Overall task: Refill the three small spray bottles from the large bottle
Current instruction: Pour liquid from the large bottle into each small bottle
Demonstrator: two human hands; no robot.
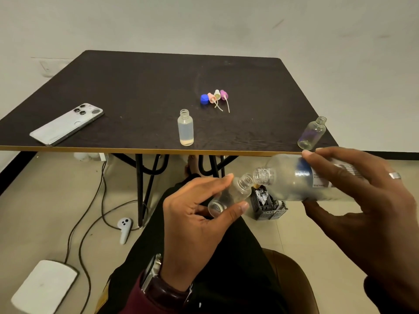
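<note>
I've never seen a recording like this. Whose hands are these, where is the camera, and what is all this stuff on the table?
There is no machine here: a person wears a wide-angle camera on the head, so you look down at their own two hands from above.

The left hand holds a small clear bottle, tilted. The right hand tips the large bottle so that its open mouth meets the small one's, below the near edge of the dark table.

On the table stand two more small open bottles: one near the front middle, with pale liquid in it, and one at the right edge that looks empty. Behind them lie a blue cap and three spray tops. A phone lies on the left, face down.
</note>
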